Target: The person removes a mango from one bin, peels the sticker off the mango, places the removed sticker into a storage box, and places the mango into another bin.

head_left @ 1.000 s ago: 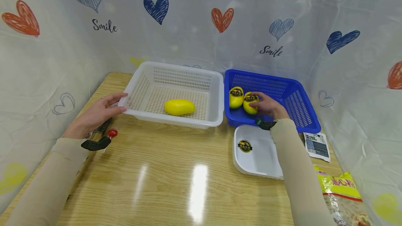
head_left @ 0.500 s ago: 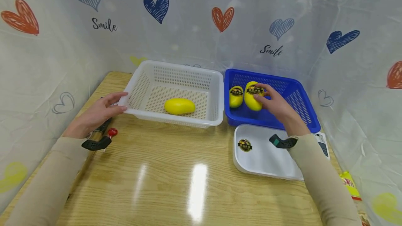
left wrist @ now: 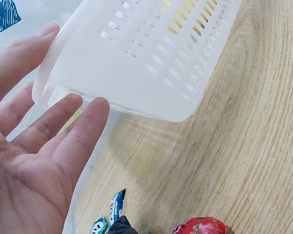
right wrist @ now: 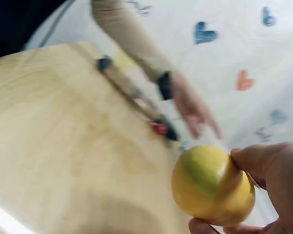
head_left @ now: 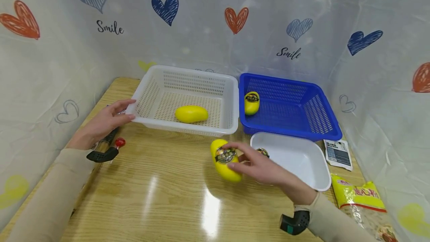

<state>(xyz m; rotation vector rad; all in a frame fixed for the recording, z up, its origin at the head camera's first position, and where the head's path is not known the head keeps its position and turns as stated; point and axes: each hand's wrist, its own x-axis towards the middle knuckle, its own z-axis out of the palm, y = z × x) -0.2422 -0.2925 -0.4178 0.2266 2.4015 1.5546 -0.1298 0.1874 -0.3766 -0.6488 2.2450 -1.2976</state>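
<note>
Pale plastic curtain (head_left: 201, 40) with hearts and "Smile" print behind; wood-grain table (head_left: 161, 197) under both hands. Right hand (head_left: 260, 165): thumb and fingers clamped on a yellow mango (head_left: 222, 167), dark round sticker up, held over the table in front of the baskets. Right wrist view blurry, same mango between thumb and fingertips. Left hand (head_left: 105, 120): fingers apart, tips touching the left end rim of the white basket (head_left: 188, 129); no clamp.

Second mango (head_left: 191, 114) lies inside that basket, right of the left fingers. Third mango (head_left: 252, 104), stickered, in the left end of the blue basket (head_left: 282, 117), beyond the right fingers. White tray (head_left: 302, 160) right of the right fingertips, partly covered by that hand; a sticker shows at its left side. Farther right of the right fingers: white-and-dark packet (head_left: 338, 155), then yellow-topped bag (head_left: 362, 201) near the right forearm.

Red lollipop (head_left: 120, 142) on the nearer side of the left fingers, just beside the black wrist device (head_left: 102, 155). Small blue wrapper (left wrist: 117, 207) below the left fingers in left wrist view.
</note>
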